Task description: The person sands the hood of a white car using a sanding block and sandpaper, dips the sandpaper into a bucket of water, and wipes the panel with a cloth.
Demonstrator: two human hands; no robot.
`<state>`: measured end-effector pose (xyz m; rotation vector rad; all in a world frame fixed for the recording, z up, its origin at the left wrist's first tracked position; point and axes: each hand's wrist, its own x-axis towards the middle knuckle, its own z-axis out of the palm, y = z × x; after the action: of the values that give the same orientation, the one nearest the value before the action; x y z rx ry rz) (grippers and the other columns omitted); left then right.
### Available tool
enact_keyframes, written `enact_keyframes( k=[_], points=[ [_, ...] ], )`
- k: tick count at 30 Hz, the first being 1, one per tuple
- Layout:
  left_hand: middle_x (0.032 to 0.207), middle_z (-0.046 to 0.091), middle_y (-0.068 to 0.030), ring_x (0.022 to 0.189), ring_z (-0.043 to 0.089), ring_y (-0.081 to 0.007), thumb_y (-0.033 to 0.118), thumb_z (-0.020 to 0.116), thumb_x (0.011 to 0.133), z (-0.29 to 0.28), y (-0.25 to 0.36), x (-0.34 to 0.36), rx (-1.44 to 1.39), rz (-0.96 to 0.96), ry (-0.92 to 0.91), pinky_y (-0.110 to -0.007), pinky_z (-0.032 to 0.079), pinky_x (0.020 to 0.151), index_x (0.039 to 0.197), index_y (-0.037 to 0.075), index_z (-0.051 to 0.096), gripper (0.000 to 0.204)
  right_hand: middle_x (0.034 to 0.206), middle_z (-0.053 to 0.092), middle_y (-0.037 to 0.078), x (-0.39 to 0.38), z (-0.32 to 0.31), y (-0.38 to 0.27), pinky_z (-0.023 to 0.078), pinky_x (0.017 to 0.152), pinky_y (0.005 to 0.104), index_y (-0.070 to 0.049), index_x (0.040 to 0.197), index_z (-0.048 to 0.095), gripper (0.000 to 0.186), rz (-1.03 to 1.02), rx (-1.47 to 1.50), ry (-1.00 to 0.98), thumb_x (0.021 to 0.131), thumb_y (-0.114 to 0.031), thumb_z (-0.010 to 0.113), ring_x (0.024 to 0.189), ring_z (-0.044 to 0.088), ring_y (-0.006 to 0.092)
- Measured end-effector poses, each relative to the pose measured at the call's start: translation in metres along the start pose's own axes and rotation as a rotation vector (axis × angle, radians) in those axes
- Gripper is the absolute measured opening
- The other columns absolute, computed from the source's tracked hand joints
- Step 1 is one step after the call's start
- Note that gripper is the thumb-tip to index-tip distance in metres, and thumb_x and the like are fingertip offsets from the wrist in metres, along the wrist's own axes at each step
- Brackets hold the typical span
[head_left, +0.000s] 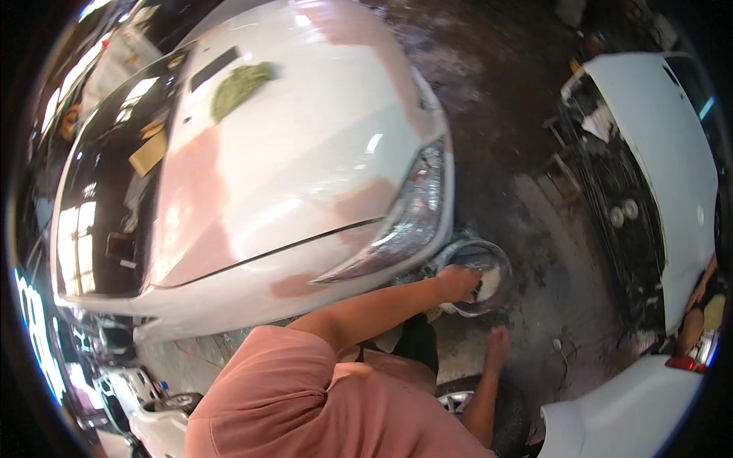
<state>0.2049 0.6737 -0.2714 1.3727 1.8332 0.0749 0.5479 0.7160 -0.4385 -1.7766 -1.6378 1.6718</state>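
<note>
My left hand (456, 284) reaches over the rim of a round bucket (504, 263) by the car's front corner. Its fingers are closed at a dark-edged thing whose kind does not show. Beside them a whitish patch (490, 285) shows inside the bucket. My right hand (496, 347) hangs lower down, apart from the bucket, with its fingers stretched out and nothing visible in them. To the left stands a white car with pinkish-brown patches on its hood (305, 145) and fender. A crumpled green cloth (240, 88) lies on the hood, next to a dark rectangle (214, 69).
The headlight (405, 221) is close above my left forearm. A wheel (458, 401) lies near my right forearm. Another white car body (649, 114) stands at the far right, a white panel (618, 412) at lower right. Someone else's arm (699, 294) shows at the right edge.
</note>
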Motion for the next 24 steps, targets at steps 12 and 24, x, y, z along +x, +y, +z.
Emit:
enact_keyframes(
  k=[12,24],
  points=[
    [0.121,0.07,-0.0124,0.117,0.065,-0.0337,0.034,0.079,0.09,-0.143,-0.179,-0.481,0.319,-0.158,0.78,-0.046,0.051,0.102,0.12,0.007,0.071,0.041,0.138,0.063,0.022,-0.171,0.295,-0.348,0.048,0.111,0.0453,0.001,0.136,0.063,0.04,-1.058,-0.021,-0.154,0.101,-0.017,0.069,0.129,0.061,0.0375],
    [0.121,0.073,-0.0086,0.112,0.066,-0.0324,0.033,0.078,0.092,-0.088,-0.255,-0.621,0.447,-0.03,0.859,-0.045,0.053,0.099,0.121,0.007,0.071,0.039,0.163,0.046,0.022,-0.254,0.446,-0.381,0.02,0.131,0.0514,0.002,0.151,0.05,0.064,-1.149,-0.407,0.15,0.108,-0.046,0.051,0.155,0.037,0.0369]
  ],
)
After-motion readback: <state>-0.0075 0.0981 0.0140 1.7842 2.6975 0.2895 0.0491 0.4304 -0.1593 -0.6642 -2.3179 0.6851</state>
